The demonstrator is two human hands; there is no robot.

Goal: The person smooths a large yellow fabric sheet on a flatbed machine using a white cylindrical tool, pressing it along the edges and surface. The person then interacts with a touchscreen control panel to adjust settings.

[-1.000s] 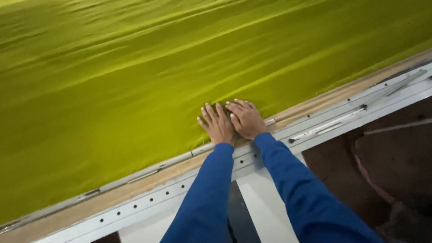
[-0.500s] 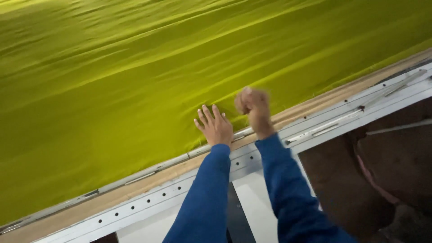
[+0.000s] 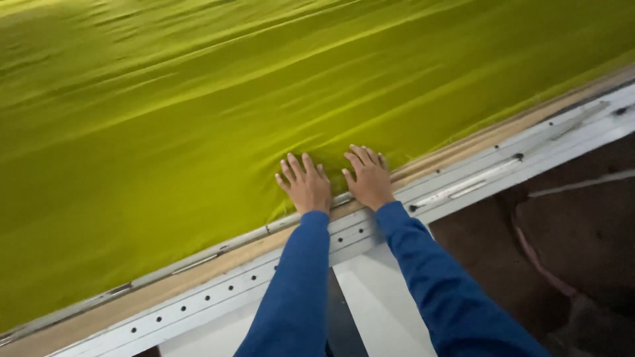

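At the table's near edge, I see my left hand (image 3: pixel 305 186) and right hand (image 3: pixel 368 177) lying flat, side by side, fingers spread, palms pressing the green cloth (image 3: pixel 218 112). The cloth covers the table up to the white rail (image 3: pixel 463 182).

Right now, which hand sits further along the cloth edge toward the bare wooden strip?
The right hand. It lies flat on the yellow-green cloth beside the exposed wooden strip; the left hand rests where cloth still covers the edge.
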